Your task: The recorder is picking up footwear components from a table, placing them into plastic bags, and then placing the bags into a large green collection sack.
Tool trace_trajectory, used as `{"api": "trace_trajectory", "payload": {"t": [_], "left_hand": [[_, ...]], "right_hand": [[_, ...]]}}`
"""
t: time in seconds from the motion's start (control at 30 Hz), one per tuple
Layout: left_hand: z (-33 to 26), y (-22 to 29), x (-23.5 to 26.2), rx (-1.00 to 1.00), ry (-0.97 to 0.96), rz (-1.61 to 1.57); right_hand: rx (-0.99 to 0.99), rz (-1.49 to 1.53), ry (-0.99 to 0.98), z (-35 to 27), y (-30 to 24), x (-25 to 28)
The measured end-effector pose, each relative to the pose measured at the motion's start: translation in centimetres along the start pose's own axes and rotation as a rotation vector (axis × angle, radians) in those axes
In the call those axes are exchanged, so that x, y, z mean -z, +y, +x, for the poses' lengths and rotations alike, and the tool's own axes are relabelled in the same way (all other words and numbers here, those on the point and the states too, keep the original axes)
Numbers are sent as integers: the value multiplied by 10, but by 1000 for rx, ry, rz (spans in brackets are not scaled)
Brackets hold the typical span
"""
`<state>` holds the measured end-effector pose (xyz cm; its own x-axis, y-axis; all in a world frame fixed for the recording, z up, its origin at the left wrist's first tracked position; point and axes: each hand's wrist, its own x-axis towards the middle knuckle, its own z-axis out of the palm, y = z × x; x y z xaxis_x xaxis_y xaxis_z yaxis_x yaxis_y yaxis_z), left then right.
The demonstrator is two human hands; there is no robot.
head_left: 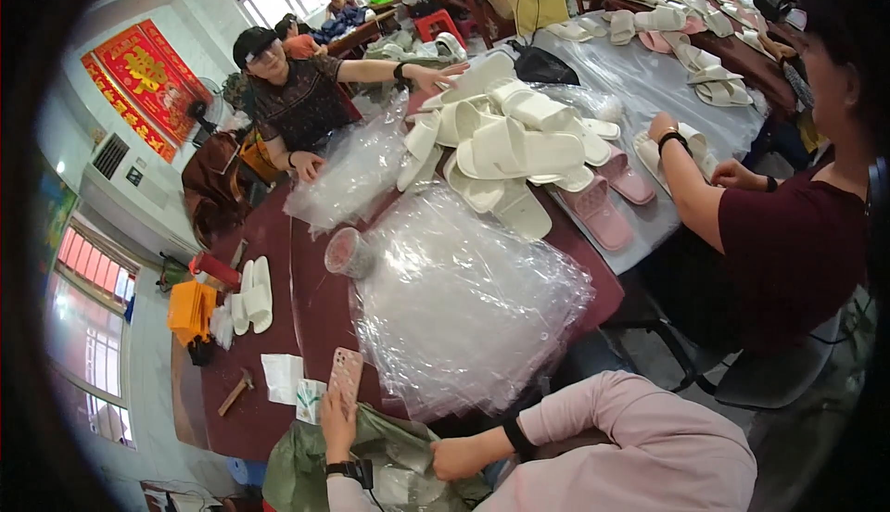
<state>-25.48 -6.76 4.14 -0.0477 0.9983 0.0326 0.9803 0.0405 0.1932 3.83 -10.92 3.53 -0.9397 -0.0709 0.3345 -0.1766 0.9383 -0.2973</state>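
My left hand is closed around a phone in a pink case, raised near the table's front edge. My right hand is closed at the edge of a green sack in front of me and grips its cloth. Some clear plastic shows inside the sack's folds. Beyond my hands lies a stack of clear plastic bags, with a small round tub at its left edge. A tissue packet and white paper lie beside the phone.
White slippers are heaped beyond the bags, with pink slippers to their right. A hammer, a white slipper pair and an orange stack sit on the left. Co-workers sit across the table and at the right.
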Motion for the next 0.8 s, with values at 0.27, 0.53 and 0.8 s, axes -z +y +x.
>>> {"api": "trace_trajectory", "payload": {"t": [0.27, 0.53, 0.8], "left_hand": [[25, 122, 32, -261, 95, -94], [52, 201, 14, -371, -23, 37], [75, 228, -24, -517, -227, -148]], "right_hand": [[-47, 186, 109, -30, 9, 60], [-652, -294, 228, -135, 57, 135], [-1051, -447, 71, -200, 84, 125]]}}
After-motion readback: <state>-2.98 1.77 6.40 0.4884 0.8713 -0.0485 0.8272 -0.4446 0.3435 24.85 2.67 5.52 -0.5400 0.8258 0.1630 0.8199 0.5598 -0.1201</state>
